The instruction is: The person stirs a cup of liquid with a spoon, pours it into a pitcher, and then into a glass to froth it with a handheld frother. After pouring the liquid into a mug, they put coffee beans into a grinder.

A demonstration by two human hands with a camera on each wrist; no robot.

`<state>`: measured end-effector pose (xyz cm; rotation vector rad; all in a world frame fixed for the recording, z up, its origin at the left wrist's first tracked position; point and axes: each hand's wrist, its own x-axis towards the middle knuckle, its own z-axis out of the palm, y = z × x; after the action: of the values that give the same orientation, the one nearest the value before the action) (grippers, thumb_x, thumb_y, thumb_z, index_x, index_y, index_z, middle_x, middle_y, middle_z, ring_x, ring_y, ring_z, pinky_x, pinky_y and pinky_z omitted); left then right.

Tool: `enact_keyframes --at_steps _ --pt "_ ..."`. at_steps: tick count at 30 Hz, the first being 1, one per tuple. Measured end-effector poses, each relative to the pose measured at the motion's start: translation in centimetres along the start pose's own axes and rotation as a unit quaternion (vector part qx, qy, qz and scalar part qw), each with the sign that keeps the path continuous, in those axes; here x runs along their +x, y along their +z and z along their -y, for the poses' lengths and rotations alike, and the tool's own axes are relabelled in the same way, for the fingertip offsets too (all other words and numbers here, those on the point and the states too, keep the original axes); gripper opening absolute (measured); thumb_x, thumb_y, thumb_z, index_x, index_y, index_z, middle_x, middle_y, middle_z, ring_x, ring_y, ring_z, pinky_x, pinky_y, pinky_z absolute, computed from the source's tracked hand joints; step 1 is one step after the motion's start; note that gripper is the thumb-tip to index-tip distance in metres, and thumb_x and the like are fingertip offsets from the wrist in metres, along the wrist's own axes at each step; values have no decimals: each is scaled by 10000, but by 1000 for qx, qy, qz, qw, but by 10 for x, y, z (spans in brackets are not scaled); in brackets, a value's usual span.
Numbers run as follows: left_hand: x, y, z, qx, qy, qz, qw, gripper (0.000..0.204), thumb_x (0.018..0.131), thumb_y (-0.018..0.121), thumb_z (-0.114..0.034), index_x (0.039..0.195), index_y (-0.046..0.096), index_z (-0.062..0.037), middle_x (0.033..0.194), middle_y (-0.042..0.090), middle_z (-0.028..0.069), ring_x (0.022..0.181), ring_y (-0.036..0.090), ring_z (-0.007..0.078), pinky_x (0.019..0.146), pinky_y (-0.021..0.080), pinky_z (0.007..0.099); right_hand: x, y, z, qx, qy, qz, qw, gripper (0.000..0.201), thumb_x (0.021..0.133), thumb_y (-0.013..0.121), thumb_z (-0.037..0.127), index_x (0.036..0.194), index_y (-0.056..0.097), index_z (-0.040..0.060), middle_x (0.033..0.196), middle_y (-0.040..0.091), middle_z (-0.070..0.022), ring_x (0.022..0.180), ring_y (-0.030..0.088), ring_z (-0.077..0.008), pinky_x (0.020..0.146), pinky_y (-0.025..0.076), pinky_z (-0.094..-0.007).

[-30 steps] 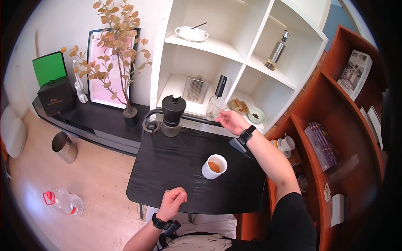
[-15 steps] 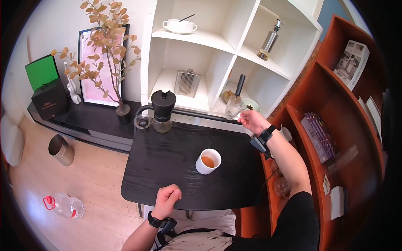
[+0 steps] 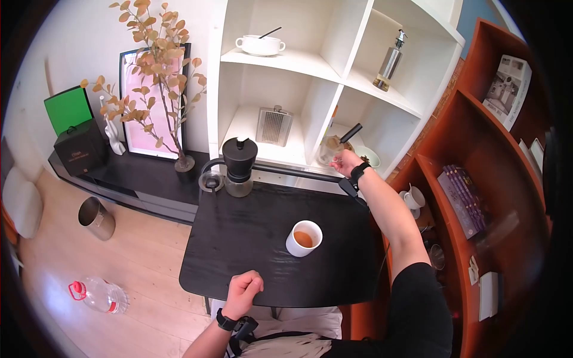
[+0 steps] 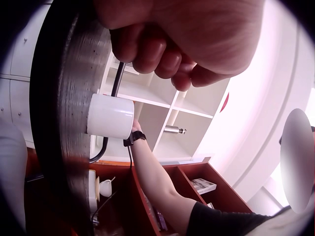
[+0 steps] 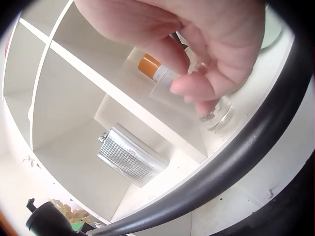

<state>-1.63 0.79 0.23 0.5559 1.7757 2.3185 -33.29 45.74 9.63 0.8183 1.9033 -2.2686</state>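
Observation:
At the lower right shelf compartment, my right hand point(image 3: 348, 162) point(image 5: 216, 46) pinches a clear glass point(image 3: 326, 153) point(image 5: 222, 116). A black-handled tool point(image 3: 351, 132) leans out of the glass, tilted right. Whether the glass's base touches the shelf, I cannot tell. My left hand point(image 3: 243, 292) point(image 4: 182, 37) hangs loosely curled by the black table's point(image 3: 239, 244) front edge, holding nothing. Between my hands, a white mug point(image 3: 294, 246) point(image 4: 110, 117) with brown liquid stands on the table.
A black-topped grinder point(image 3: 240, 156) and a small glass vessel point(image 3: 211, 181) stand at the table's back left. A black rail point(image 3: 292, 173) runs before the shelf. Beside the glass are a bowl point(image 3: 369, 157) and an orange-topped container point(image 5: 149, 67). Red shelving point(image 3: 441, 143) stands right.
My right hand has carried the glass from in front of the shelf into the lower right compartment, and the tool's handle leans further right. My left hand stays loosely curled by the table edge.

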Motion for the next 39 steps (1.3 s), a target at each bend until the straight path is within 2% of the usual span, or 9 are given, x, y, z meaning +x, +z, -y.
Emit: enact_keyframes --at_steps 4,11,15,20,27,29,33,35,39 --pt "2 4 0 -11 26 -1 1000 324 1047 558 -154 753 564 -18 693 517 -4 590 376 60 542 281 257 14 12 -9 1 4 -13 1000 73 996 511 23 992 531 -47 1103 537 -224 980 659 -331 626 593 -274" --pt "2 5 1 -4 33 2 999 313 1045 560 -153 761 567 -20 694 527 0 588 383 63 539 287 258 4 21 -8 -3 -10 -15 1000 184 1024 488 47 1166 514 -66 1144 585 -218 969 681 -309 687 609 -304" --pt "1 3 2 2 25 -3 1000 301 1039 566 -151 772 580 -13 707 559 13 624 447 83 575 344 264 -13 15 -5 -83 -33 -5 996 297 1034 551 170 1250 529 -33 1076 654 -186 831 670 -214 626 571 -301" --pt "1 2 2 8 23 6 1000 296 1036 565 -145 777 587 -4 714 587 31 651 512 107 607 403 271 -114 12 2 -265 -127 1 956 342 1044 574 311 1242 579 33 1060 694 -78 746 612 -119 590 465 -239" --pt "3 -1 7 15 27 7 999 300 1032 561 -152 761 576 -22 698 588 27 637 512 113 593 394 279 -276 -14 -45 -454 -209 125 857 217 1036 615 256 1137 661 69 910 703 -6 714 608 -72 621 495 -241" --pt "4 3 0 38 38 19 998 301 1032 560 -155 763 574 -22 698 583 28 631 507 117 587 389 286 -317 -8 -68 -436 -240 120 859 192 1007 651 182 1102 658 15 816 694 -20 660 617 -78 637 516 -253" --pt "2 1 -1 58 27 9 998 302 1050 552 -168 784 569 -27 688 535 7 619 474 94 574 369 275 -366 -6 -114 -231 -182 112 949 162 1036 619 153 1141 660 36 802 694 -21 635 585 -45 572 462 -202" --pt "1 1 -4 -36 -28 11 999 301 1075 533 -188 812 568 -46 677 486 -30 605 423 51 561 329 246 -380 -13 -134 -174 -183 72 965 165 1051 584 150 1150 660 41 791 686 -20 586 547 -27 495 375 -172" --pt "14 -3 -44 68 -101 -31 992 202 1079 556 -199 928 562 -65 688 471 -55 600 427 17 521 302 202 -396 -34 -169 -40 -225 10 974 169 1069 555 173 1075 660 40 713 657 -16 501 480 -17 451 339 -167"
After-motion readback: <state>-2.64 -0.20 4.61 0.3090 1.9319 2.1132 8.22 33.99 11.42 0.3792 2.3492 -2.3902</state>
